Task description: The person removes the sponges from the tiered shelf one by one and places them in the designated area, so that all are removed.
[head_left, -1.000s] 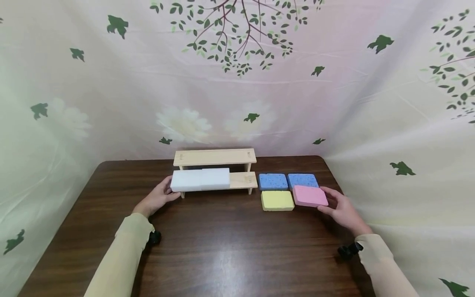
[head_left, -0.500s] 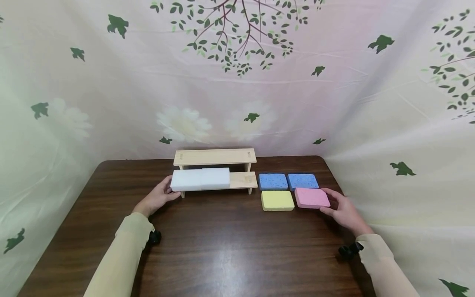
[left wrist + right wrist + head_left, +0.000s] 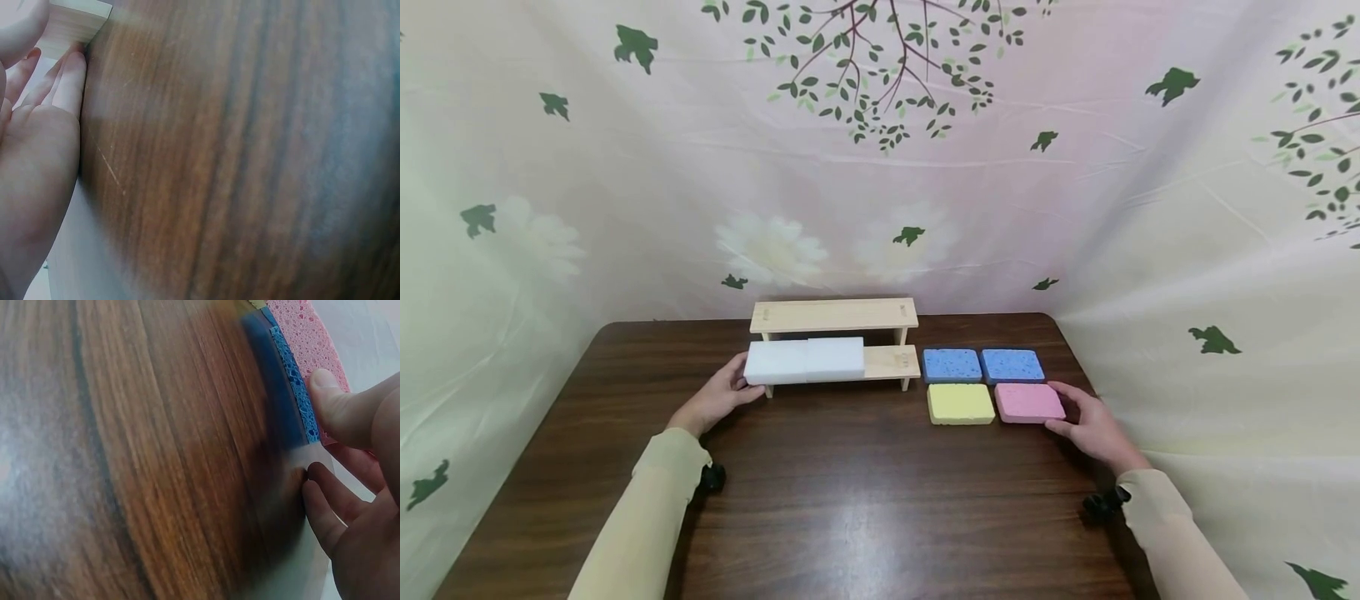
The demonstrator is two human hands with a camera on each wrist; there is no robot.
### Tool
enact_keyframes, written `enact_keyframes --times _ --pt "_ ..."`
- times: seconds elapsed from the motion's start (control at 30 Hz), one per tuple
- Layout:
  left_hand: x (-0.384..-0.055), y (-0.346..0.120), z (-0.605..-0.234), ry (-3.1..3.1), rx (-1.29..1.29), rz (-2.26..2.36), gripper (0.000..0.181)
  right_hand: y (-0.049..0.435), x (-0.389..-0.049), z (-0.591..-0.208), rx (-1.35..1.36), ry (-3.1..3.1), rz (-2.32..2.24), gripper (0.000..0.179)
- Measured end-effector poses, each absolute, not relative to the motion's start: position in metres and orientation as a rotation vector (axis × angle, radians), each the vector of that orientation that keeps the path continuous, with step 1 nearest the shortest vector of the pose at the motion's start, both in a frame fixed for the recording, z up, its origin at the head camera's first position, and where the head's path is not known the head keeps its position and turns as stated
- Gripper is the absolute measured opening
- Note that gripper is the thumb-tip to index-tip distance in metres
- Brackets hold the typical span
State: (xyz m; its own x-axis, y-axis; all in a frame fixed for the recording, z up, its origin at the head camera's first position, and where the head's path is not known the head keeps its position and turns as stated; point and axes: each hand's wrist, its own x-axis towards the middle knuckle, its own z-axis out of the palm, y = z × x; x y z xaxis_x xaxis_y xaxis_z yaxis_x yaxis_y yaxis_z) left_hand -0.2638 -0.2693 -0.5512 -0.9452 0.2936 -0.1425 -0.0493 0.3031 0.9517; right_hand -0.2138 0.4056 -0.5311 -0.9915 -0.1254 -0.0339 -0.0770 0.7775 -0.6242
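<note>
My left hand [image 3: 717, 402] grips the left end of a white sponge [image 3: 777, 363] on the lower tier of a light wooden two-tier stand. Beside it lies a second white sponge [image 3: 837, 358]. In the left wrist view, the fingers [image 3: 69, 84] are close to the stand's edge [image 3: 94, 9]. My right hand [image 3: 1088, 425] pinches the right end of a pink sponge [image 3: 1028, 403], right of a yellow sponge [image 3: 960, 405]. In the right wrist view, the thumb is on the pink sponge [image 3: 312, 344] and a blue sponge's edge [image 3: 294, 384] shows between it and the table.
Two blue sponges [image 3: 951, 365] sit side by side behind the yellow and pink ones. The stand's upper tier [image 3: 833, 315] is bare. A dark wooden table [image 3: 850, 483] carries everything, with patterned cloth [image 3: 850, 192] hanging behind and at both sides.
The pink sponge has come down toward me, off its overlap with the right blue sponge, and now lines up beside the yellow one. My left hand and the white sponges stay put.
</note>
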Motion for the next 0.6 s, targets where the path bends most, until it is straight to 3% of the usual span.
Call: enact_keyframes --times 0.6 --pt "-0.2659 -0.2692 -0.5524 2.280 0.224 1.694 0.085 0.3956 -0.2161 -0.5297 -0.141 2.888 -0.920 0.078"
